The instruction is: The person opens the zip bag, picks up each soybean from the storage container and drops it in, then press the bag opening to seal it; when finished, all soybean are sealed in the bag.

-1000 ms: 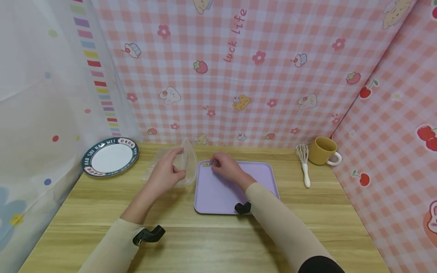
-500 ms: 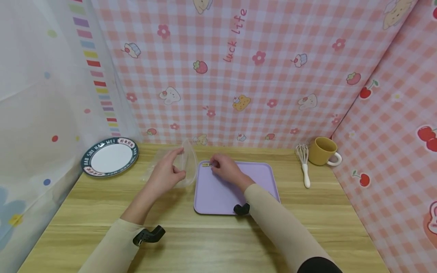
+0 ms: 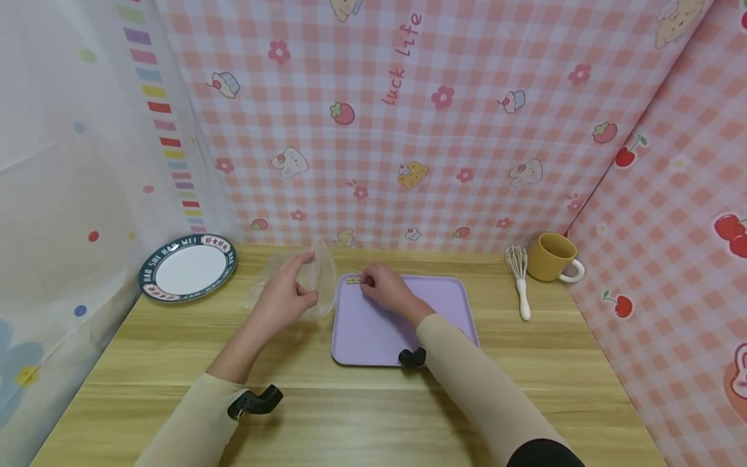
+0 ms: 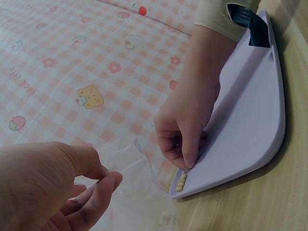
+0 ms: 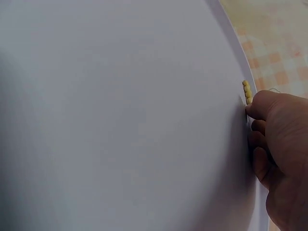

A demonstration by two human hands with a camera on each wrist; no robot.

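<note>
My left hand (image 3: 283, 292) pinches the edge of a clear plastic bag (image 3: 323, 279), keeping its mouth spread. A few pale soybeans (image 4: 165, 219) show through the bag low in the left wrist view. On the lilac tray (image 3: 385, 337), a short row of yellow soybeans (image 5: 247, 90) lies along the rim at the far left corner. My right hand (image 3: 386, 285) has its thumb and index finger pinched right at the right end of this row, on a soybean largely hidden by the fingertips. The other fingers of that hand are curled in.
A white plate with a dark green rim (image 3: 153, 259) lies at the back left of the wooden table (image 3: 350, 421). On the right are a white-handled whisk (image 3: 521, 285) and a mustard mug (image 3: 548, 259). Patterned cloth (image 3: 373, 149) hangs behind.
The right hand makes only a very slight shift at the end of the soybean row. The left hand and bag stay where they were.
</note>
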